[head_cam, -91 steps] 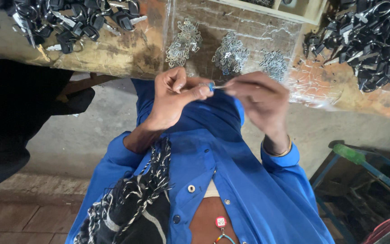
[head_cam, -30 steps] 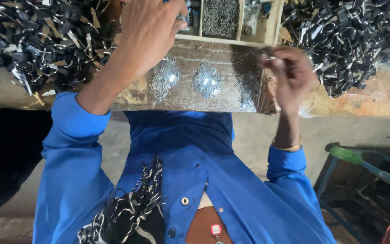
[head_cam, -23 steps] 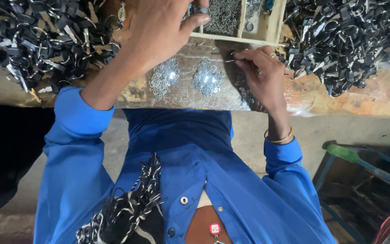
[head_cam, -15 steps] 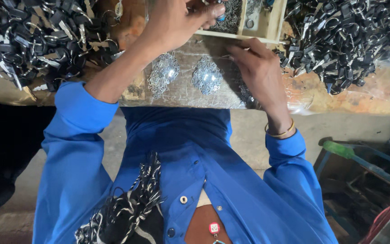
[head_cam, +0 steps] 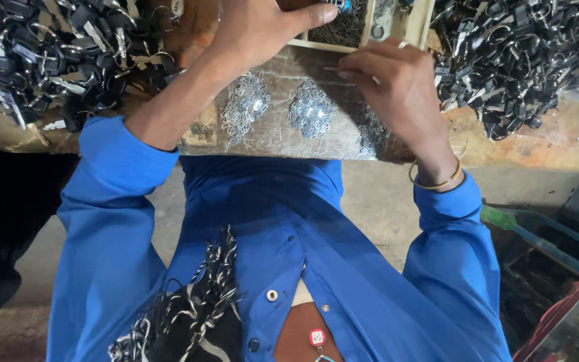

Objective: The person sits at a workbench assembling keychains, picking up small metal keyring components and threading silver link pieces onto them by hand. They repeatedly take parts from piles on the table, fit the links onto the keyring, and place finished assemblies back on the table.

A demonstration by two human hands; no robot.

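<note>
My left hand (head_cam: 256, 30) reaches over the bench into a wooden compartment tray (head_cam: 363, 27). Its thumb tip touches a small blue and metal part (head_cam: 340, 5), and its fingers run off the top edge, so its hold is unclear. My right hand (head_cam: 397, 87) hovers low over the bench front with its fingers pinched on a thin metal pin (head_cam: 333, 68). Under and between the hands lie small heaps of silver metal clips (head_cam: 246, 107), (head_cam: 311, 110) on a clear sheet. Both arms wear blue sleeves; a thin bangle (head_cam: 433, 181) circles the right wrist.
Large piles of black and metal key-ring parts lie at the left (head_cam: 55, 53) and right (head_cam: 524, 60) of the worn wooden bench (head_cam: 537, 144). Below are a concrete floor (head_cam: 376, 208), a green and blue frame (head_cam: 544, 234) and a dark shape (head_cam: 1, 228) at left.
Both hands went from my chest, where they worked a small part together, up to the bench. The left hand reached into the tray; the right came down to the clips and pinched a pin.
</note>
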